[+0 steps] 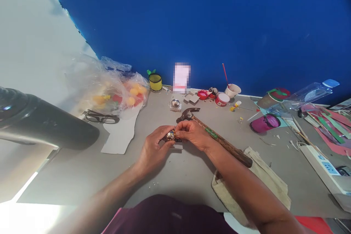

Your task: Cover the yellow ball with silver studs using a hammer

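Observation:
Between thumb and fingers, my left hand (157,143) holds a small shiny ball (170,135) covered in silvery, mirror-like bits. My right hand (193,135) is closed in a pinch at the ball's right side; whatever is between its fingertips is too small to make out. A small white piece (177,146) lies on the table just below the ball. Farther back, a second shiny ball (175,103) rests on a little white stand. A claw hammer (219,137) with a worn wooden handle lies behind and to the right of my right hand.
On the grey table (90,175) stand a bulging plastic bag (120,91), eyeglasses (101,117), a yellow cup (155,82), a paper cup (233,90) with a brush, and a purple cup (265,123). A cloth (270,179) lies under my right forearm. A power strip (325,168) sits far right.

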The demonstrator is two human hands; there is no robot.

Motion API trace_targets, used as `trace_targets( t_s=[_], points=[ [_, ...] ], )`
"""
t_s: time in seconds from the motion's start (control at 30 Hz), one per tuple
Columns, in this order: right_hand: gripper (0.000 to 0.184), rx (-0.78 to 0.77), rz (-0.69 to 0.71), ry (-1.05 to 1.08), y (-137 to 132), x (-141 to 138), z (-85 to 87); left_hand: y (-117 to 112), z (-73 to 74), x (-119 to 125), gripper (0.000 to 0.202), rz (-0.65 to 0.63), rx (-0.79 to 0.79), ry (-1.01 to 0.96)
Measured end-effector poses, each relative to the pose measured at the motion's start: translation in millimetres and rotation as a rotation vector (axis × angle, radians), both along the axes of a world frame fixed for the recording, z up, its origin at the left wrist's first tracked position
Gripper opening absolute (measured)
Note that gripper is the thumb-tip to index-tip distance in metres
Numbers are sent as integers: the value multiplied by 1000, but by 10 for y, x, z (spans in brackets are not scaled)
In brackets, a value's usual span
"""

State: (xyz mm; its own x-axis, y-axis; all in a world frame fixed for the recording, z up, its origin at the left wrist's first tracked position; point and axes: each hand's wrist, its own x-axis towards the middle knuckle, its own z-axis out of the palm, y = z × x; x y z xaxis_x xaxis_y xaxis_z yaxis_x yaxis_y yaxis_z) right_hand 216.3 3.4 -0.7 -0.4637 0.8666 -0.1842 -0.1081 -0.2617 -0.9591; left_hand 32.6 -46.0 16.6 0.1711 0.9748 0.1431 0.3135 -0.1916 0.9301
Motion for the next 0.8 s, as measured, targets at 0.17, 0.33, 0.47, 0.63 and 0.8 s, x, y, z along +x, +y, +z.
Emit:
trace_targets(
  t_s=[0.17, 0.33, 0.47, 0.63, 0.8],
  points=[
    [38, -4, -25, -20, -11, -23, -2, 2, -45, 20, 29, 26, 65, 55],
    [35, 13, -42, -59, -25, -42, 18, 13, -177, 10, 30, 42, 190, 104],
    [35, 15, -49, -44, -28, -34, 39, 16, -187, 14, 30, 58, 194, 59],
    [39, 27, -44, 11, -24, -6, 89, 33, -84, 25, 36, 37, -80, -188],
    [31, 213, -130, -334, 57, 167, 156, 67, -52, -13, 48, -98, -344, -505]
  ],
)
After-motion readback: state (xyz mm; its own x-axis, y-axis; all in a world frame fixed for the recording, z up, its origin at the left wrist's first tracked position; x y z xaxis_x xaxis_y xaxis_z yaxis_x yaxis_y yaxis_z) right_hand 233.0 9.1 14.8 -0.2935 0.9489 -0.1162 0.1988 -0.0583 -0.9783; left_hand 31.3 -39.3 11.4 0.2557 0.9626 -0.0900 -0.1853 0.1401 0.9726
